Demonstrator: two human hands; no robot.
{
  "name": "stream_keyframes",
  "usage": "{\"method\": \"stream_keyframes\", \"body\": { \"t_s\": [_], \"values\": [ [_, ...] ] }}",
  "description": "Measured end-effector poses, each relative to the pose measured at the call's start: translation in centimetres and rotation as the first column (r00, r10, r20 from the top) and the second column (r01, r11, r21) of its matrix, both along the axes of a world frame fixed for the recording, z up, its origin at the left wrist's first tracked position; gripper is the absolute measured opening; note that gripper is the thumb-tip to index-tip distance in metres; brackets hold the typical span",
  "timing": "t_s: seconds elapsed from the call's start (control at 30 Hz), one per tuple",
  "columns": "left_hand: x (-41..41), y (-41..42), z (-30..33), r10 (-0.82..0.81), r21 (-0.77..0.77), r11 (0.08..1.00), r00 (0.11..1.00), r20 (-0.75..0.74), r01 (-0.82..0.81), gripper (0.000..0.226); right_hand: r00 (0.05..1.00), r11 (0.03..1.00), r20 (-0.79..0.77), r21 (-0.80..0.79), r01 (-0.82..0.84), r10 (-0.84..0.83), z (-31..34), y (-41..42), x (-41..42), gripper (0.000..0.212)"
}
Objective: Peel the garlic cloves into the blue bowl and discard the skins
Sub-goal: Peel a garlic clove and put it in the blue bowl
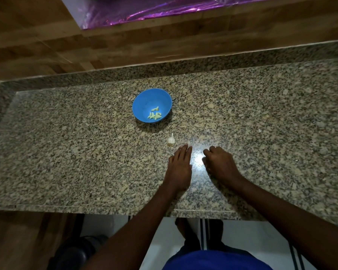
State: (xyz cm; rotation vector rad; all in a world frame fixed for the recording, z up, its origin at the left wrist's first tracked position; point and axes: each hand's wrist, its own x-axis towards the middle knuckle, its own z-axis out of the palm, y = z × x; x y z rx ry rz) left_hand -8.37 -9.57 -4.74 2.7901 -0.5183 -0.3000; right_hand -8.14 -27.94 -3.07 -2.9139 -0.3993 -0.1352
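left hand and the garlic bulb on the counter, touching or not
Apart. The head view shows a strip of bare countertop between the left hand's fingertips and the garlic bulb.

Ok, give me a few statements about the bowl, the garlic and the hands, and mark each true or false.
1. The blue bowl holds peeled cloves. True.
2. The garlic piece lies inside the bowl. False: it lies on the granite counter, nearer the person than the bowl.
3. The left hand lies flat with straight fingers. True.
4. The right hand holds a knife. False: its fingers are curled, and no knife shows.
5. The left hand grips the garlic piece. False: they are apart.
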Motion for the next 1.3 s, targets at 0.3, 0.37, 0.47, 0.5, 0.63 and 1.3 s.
{"method": "stream_keyframes", "body": {
  "t_s": [0.3,0.37,0.47,0.5,0.63,1.3],
  "values": [
    [-0.1,-0.4,0.3,0.017,0.027,1.000,1.000,-0.024,-0.016,0.065,0.990,0.985,-0.138,0.172,0.031,-0.007,1.1,-0.8,1.4,0.030],
    [-0.1,-0.5,0.4,0.018,0.006,1.000,1.000,-0.013,-0.018,0.066,0.972,0.936,-0.219,0.318,0.150,-0.081,1.3,-1.4,1.8,0.028],
    [0.5,-0.6,0.5,0.075,-0.163,0.984,0.996,0.039,-0.068,0.058,0.882,0.746,-0.420,0.513,0.425,-0.213,1.5,-2.1,2.0,0.018],
    [0.9,-0.8,0.8,0.118,-0.266,0.959,0.991,0.067,-0.097,0.049,0.833,0.636,-0.507,0.572,0.518,-0.223,1.6,-2.1,1.9,0.017],
    [2.1,-2.4,3.9,0.276,-0.639,0.630,0.897,-0.346,-0.441,0.017,0.704,0.222,-0.705,0.675,0.703,-0.088,3.3,-1.5,1.1,0.012],
    [4.0,-2.4,9.6,0.033,-0.740,0.387,0.811,-0.584,-0.549,0.011,0.826,0.699,-0.527,0.668,0.256,0.201,8.8,-3.4,3.1,0.026]
  ]
}}
